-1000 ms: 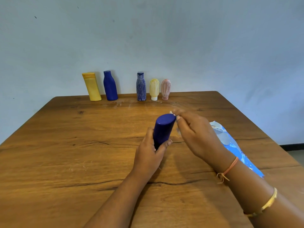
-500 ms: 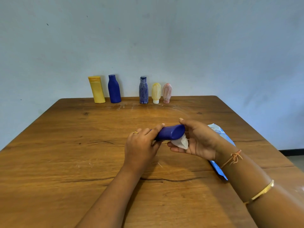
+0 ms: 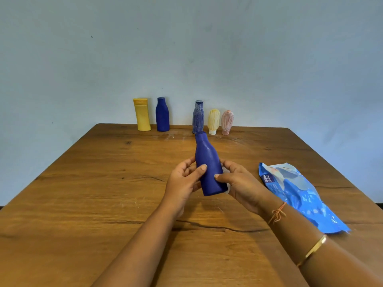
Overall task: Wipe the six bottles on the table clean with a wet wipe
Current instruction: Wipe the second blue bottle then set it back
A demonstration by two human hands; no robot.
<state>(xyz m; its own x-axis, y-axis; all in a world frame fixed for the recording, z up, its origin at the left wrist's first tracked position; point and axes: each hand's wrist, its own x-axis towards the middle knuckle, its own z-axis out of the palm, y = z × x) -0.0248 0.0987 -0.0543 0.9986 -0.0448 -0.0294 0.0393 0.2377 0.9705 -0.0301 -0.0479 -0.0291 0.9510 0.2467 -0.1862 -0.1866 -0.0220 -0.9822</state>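
Observation:
A dark blue bottle (image 3: 208, 165) is held above the middle of the wooden table (image 3: 83, 193), its cap pointing away from me. My left hand (image 3: 183, 183) grips its left side with thumb on top. My right hand (image 3: 240, 185) grips its right side; a bit of white wet wipe (image 3: 226, 191) shows under the bottle's base, pressed against it. Along the far edge stand a yellow bottle (image 3: 142, 114), a second dark blue bottle (image 3: 162, 114), a blue streaked bottle (image 3: 198, 117), a pale yellow tube (image 3: 213, 121) and a pink tube (image 3: 227, 122).
A blue wet-wipe pack (image 3: 298, 193) lies flat on the table to the right of my right hand. A pale wall stands right behind the row of bottles. A long crack runs across the wood below my wrists.
The held bottle turned from lying sideways between my hands to pointing away from me, cap far. My right hand shifted from its end to its right side with the wipe underneath.

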